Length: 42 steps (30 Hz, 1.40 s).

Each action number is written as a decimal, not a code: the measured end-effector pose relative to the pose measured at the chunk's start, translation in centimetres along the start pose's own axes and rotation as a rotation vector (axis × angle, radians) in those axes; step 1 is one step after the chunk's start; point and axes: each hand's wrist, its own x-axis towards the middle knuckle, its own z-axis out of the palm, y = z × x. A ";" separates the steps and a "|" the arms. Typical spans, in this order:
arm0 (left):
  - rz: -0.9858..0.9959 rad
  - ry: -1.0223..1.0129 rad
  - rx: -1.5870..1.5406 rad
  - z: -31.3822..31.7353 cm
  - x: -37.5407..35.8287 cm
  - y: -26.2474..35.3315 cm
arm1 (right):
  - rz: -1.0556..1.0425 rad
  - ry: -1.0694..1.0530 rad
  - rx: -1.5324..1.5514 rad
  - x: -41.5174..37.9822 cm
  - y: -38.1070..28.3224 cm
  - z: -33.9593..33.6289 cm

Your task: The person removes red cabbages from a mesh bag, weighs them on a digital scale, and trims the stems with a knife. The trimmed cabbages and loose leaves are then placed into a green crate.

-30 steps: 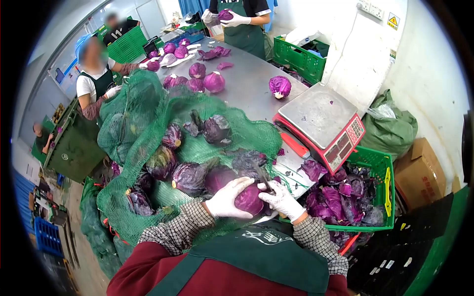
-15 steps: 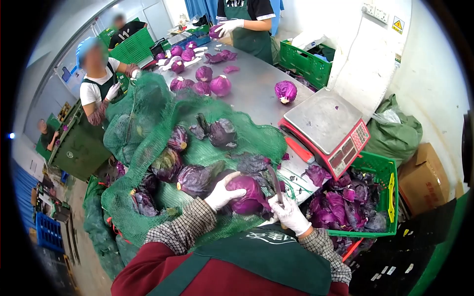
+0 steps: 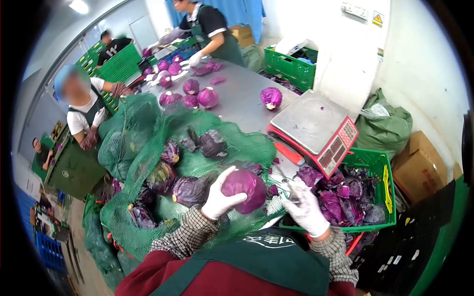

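Note:
My left hand [image 3: 221, 197], in a white glove, grips a peeled purple cabbage [image 3: 245, 191] from its left side and holds it up over the green mesh bag [image 3: 242, 140]. My gloved right hand [image 3: 305, 209] is closed around a knife [image 3: 280, 172], whose blurred blade points up and away to the left. A small gap separates this hand from the cabbage, and the leaf crate lies just to its right. Darker, unpeeled cabbages [image 3: 187, 191] lie on the mesh left of my hands, beside another dark cabbage [image 3: 213, 143] farther back.
A red scale [image 3: 306, 123] stands right of the mesh, with an orange-handled tool [image 3: 290, 154] alongside. The green crate [image 3: 386, 197] holds loose purple leaves. Peeled cabbages [image 3: 208, 97] sit across the metal table [image 3: 237, 89]. Co-workers stand at the far side [image 3: 217, 44] and left [image 3: 89, 111].
My left hand has lifted the cabbage slightly and turned it. My right hand has moved right, away from the cabbage, with the knife. The far co-worker has shifted left and leans over the table.

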 end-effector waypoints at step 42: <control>-0.090 -0.085 -0.656 1.6 0.2 2.5 | 0.035 0.220 0.129 2.7 -3.4 0.7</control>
